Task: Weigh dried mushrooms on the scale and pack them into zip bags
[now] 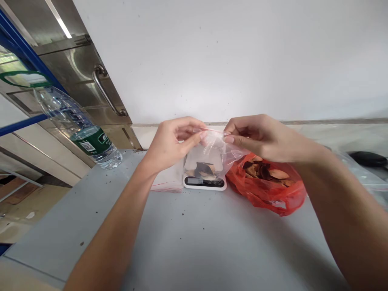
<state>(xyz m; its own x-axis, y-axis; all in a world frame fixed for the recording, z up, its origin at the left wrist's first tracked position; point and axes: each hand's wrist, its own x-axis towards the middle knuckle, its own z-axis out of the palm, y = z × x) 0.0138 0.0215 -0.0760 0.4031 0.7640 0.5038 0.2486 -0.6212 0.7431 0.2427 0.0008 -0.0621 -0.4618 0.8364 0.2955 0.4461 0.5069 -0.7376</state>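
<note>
Pinched at its top edge by both hands, a clear zip bag (209, 147) hangs over a white digital kitchen scale (187, 184). My left hand (174, 141) grips the left end of that edge, and my right hand (254, 135) grips the right end. Dark and tan dried pieces (204, 169) lie at the bottom of the bag; whether the bag rests on the scale I cannot tell. Right of the scale, a red plastic bag (266, 198) stands open with more brown dried pieces (263, 171) inside. A stack of flat clear bags (166, 180) lies left of the scale.
A large water bottle (87, 137) with a green label stands at the table's left rear. Clear plastic (357, 169) and a black object (368, 159) are at the far right. Behind the grey table (188, 242) rises a white wall (227, 60). Small dark crumbs dot the tabletop.
</note>
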